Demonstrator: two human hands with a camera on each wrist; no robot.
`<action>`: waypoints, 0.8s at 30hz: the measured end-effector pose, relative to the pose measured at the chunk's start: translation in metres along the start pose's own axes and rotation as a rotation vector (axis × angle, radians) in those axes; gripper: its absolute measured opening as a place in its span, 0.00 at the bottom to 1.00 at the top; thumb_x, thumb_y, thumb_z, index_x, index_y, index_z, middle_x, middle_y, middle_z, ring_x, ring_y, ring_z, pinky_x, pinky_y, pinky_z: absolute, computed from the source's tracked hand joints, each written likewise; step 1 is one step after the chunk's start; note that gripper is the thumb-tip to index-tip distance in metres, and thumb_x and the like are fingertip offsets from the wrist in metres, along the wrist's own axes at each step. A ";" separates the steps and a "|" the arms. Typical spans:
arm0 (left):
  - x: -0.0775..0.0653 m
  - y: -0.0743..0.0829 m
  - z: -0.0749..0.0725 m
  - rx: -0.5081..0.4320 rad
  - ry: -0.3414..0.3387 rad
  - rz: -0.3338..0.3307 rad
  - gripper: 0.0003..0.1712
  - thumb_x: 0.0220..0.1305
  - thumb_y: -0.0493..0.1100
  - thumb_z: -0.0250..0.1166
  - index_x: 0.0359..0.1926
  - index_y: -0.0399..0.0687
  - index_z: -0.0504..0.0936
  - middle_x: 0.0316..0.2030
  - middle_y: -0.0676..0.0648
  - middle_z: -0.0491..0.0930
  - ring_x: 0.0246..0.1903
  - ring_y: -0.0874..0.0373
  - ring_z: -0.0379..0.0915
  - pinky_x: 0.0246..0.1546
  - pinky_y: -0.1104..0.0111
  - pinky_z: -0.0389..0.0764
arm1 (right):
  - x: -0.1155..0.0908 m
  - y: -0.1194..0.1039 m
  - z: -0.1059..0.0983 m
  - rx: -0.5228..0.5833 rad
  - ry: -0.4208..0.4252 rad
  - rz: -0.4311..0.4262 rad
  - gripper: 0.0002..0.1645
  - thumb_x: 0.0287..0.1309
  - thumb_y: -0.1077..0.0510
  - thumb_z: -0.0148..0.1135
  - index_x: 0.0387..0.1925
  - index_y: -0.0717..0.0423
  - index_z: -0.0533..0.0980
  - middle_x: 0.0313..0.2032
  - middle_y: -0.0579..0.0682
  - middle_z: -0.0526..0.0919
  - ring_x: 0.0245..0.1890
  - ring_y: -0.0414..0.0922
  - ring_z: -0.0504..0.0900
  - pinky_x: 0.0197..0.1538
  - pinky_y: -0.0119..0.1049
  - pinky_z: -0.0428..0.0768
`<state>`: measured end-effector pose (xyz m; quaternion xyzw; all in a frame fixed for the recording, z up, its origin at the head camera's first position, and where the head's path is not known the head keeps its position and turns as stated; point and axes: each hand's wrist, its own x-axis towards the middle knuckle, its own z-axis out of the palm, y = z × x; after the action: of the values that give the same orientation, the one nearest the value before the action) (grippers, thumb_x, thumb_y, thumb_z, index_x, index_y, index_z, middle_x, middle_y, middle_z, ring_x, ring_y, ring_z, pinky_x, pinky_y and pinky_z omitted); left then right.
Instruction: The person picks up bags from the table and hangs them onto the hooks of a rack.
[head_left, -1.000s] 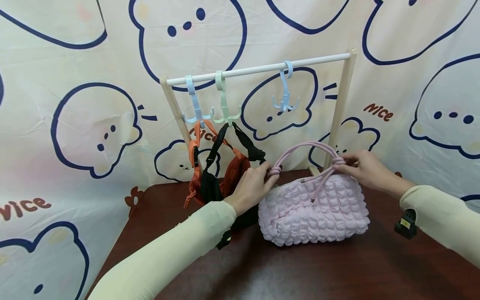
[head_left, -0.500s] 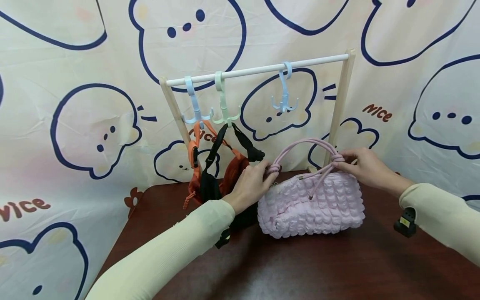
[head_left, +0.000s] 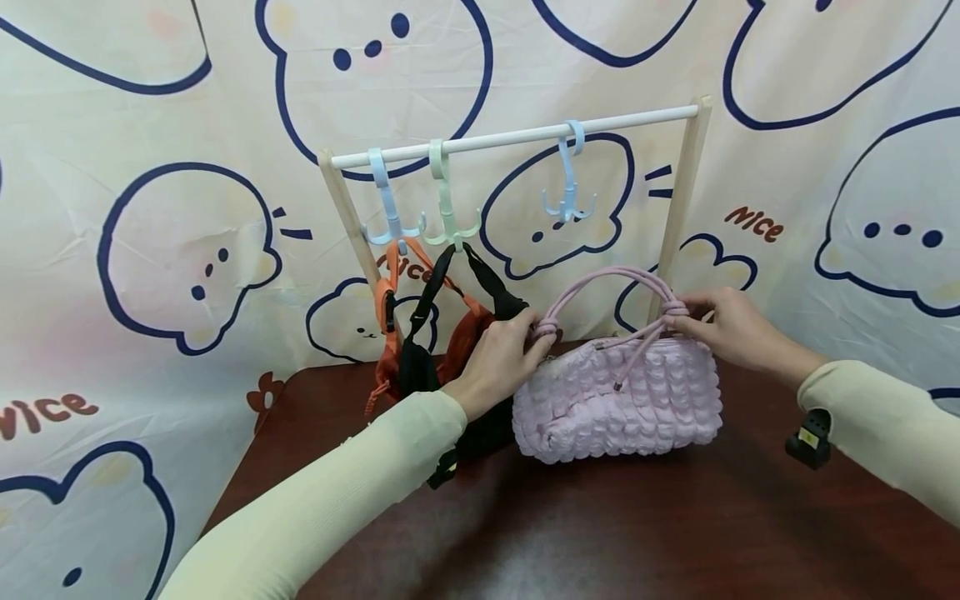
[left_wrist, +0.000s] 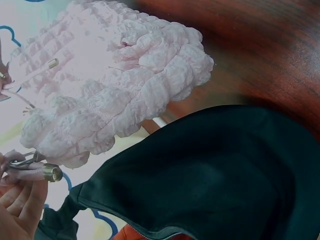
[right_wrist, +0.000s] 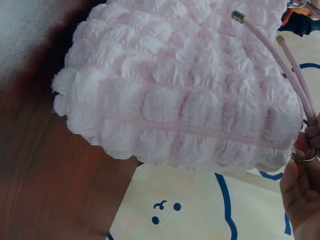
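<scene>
A pale pink, puffy quilted handbag [head_left: 622, 404] hangs between both hands, close over the table [head_left: 600, 533]. My left hand [head_left: 497, 357] pinches the knotted left end of its double rope handle [head_left: 611, 273]. At the handle's right knot, my right hand [head_left: 726, 329] pinches with thumb and fingers. The handle arches upward between them, below a light blue hook [head_left: 568, 187]. In the left wrist view, fingers [left_wrist: 25, 200] hold the cord beside a metal cord end [left_wrist: 52, 173]. The right wrist view shows the other fingers [right_wrist: 296, 182] at a metal ring [right_wrist: 304, 158].
A rack with a white rod [head_left: 510, 143] stands behind. On the left, an orange bag [head_left: 461, 342] hangs from a blue hook [head_left: 390, 212], and a black bag [left_wrist: 200, 170] from a green hook [head_left: 447, 200]. The black bag is right beside the left hand. A patterned cloth [head_left: 187, 250] backs the table.
Both hands have raised the pink handbag slightly, its bottom higher over the table than before. The grips on the handle look the same.
</scene>
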<state>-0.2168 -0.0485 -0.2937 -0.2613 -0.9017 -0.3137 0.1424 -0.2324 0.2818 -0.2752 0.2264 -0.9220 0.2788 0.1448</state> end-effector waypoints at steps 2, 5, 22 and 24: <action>0.001 0.001 -0.001 -0.003 0.003 0.004 0.11 0.73 0.48 0.62 0.49 0.47 0.78 0.29 0.50 0.80 0.24 0.61 0.73 0.24 0.75 0.72 | 0.001 -0.002 -0.001 -0.004 0.007 0.000 0.10 0.67 0.54 0.66 0.42 0.56 0.86 0.34 0.53 0.88 0.32 0.30 0.78 0.30 0.30 0.77; 0.001 0.001 -0.003 0.002 0.016 0.015 0.12 0.73 0.48 0.62 0.49 0.47 0.78 0.29 0.49 0.80 0.24 0.61 0.73 0.24 0.75 0.72 | 0.002 -0.004 -0.003 -0.009 0.008 0.004 0.12 0.67 0.53 0.65 0.43 0.56 0.86 0.34 0.53 0.88 0.31 0.30 0.77 0.29 0.30 0.77; 0.004 0.007 -0.011 -0.017 0.070 0.004 0.13 0.73 0.47 0.62 0.52 0.45 0.80 0.33 0.49 0.83 0.26 0.60 0.74 0.27 0.73 0.75 | 0.009 -0.015 -0.004 0.021 0.049 -0.025 0.11 0.68 0.53 0.64 0.40 0.56 0.85 0.32 0.52 0.87 0.30 0.32 0.78 0.28 0.30 0.77; 0.004 0.007 -0.012 -0.023 0.079 0.007 0.13 0.73 0.48 0.62 0.51 0.46 0.80 0.33 0.49 0.83 0.27 0.60 0.74 0.28 0.73 0.75 | 0.009 -0.016 -0.004 0.024 0.053 -0.028 0.11 0.68 0.53 0.64 0.40 0.56 0.85 0.32 0.52 0.86 0.30 0.32 0.78 0.28 0.30 0.77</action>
<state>-0.2153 -0.0498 -0.2795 -0.2536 -0.8908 -0.3334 0.1759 -0.2319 0.2692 -0.2610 0.2333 -0.9111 0.2939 0.1705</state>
